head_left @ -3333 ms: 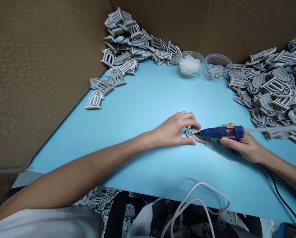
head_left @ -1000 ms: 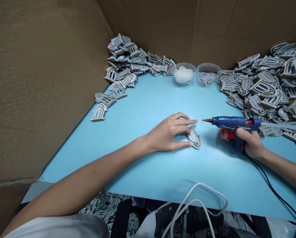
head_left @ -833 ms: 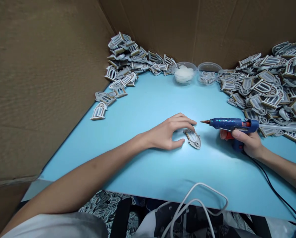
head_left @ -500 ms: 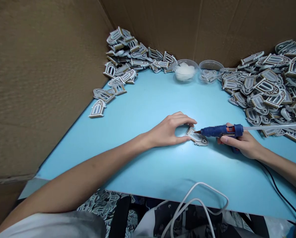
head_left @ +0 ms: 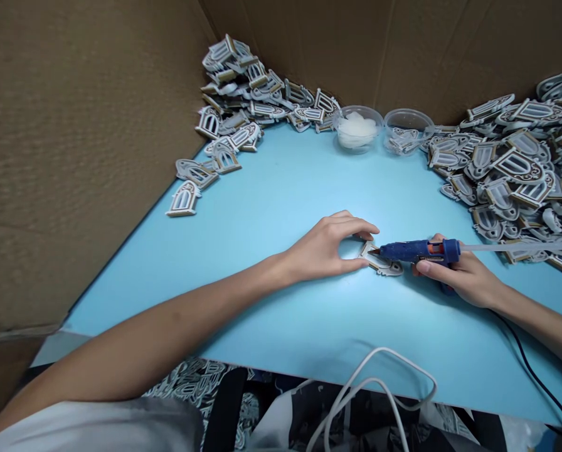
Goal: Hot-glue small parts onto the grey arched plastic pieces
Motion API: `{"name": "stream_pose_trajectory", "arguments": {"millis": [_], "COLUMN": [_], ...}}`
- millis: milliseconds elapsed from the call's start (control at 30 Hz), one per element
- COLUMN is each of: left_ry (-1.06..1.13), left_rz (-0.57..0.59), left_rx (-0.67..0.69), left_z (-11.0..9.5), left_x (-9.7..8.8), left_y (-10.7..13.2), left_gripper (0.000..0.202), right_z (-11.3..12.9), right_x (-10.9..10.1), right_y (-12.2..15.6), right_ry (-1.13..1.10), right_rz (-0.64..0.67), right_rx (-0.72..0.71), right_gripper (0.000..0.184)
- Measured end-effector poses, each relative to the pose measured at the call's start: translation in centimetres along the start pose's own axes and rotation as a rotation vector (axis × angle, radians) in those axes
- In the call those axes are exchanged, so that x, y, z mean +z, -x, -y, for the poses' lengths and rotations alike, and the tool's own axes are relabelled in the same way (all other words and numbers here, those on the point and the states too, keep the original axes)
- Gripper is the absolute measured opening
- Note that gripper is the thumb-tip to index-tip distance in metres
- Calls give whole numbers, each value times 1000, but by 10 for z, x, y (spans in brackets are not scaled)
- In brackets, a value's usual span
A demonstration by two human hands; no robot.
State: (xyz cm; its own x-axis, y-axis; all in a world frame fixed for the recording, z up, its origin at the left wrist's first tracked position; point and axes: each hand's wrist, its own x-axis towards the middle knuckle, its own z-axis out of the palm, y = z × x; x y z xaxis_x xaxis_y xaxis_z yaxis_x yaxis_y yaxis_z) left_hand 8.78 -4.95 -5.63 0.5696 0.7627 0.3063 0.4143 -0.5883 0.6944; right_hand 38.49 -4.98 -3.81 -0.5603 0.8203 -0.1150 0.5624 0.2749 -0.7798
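Observation:
A small grey window-shaped piece (head_left: 382,263) lies flat on the light blue table (head_left: 281,207). My left hand (head_left: 330,245) pinches its left end between thumb and fingers, holding it down. My right hand (head_left: 460,276) is wrapped round a blue glue gun (head_left: 415,250) with a clear glue stick (head_left: 520,247) poking out behind. The gun's nozzle touches the piece close to my left fingertips.
Heaps of the same window pieces lie at the back left (head_left: 243,94) and along the right (head_left: 511,169). Two clear tubs (head_left: 359,129) (head_left: 408,127) stand at the back. Cardboard walls (head_left: 74,144) enclose the table. A white cable (head_left: 379,383) and the gun's black cord (head_left: 530,370) hang at the front edge.
A second ago the gun was lifted off to the right of the piece. My right hand has brought it down and left, so the nozzle now rests on the piece. My left hand stays.

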Motion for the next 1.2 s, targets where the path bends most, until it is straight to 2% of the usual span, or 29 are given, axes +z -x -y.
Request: {"name": "stream_pose_trajectory", "arguments": {"millis": [467,1200], "left_ry": [-6,-5], "left_rz": [-30,-38], "left_rx": [-12,-15], "left_z": [-2,-3], "left_x": [1,3], "left_y": [1,1], "left_gripper": [42,42], "right_z": [0,2], "right_x": [1,-1], "right_y": [0,-1], "right_ry": [102,103], "right_rz": [-11,-42], "right_rx": [-16,-56], "right_gripper": [60,58]}}
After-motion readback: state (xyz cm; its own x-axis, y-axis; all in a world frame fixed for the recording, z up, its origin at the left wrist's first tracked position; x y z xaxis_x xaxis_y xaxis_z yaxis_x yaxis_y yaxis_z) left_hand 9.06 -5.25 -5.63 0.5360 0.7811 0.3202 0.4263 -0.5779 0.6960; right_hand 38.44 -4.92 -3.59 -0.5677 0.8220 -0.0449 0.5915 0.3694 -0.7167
